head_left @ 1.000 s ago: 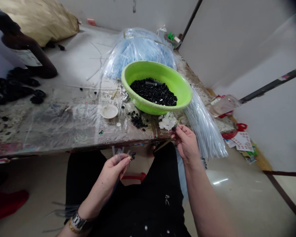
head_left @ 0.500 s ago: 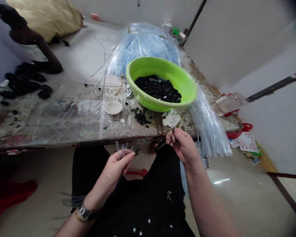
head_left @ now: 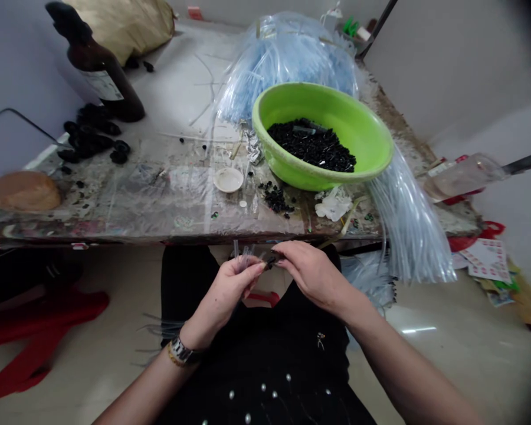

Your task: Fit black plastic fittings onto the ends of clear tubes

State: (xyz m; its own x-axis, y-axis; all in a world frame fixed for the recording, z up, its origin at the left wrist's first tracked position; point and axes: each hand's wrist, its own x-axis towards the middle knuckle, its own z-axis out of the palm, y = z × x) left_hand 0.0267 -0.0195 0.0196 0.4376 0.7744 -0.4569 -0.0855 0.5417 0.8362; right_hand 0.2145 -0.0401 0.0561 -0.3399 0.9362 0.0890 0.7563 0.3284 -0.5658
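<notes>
In front of a round green plastic basin (head_left: 369, 133), left hand (head_left: 230, 288) grips clear plastic tubes (head_left: 245, 260), best steadied as right hand (head_left: 312, 273) pinches small black piece (head_left: 269, 262).

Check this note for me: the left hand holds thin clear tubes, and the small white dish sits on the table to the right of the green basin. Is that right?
Not quite: in the head view, the small white dish sits on the table to the left of the green basin. The left hand does hold thin clear tubes.
</notes>
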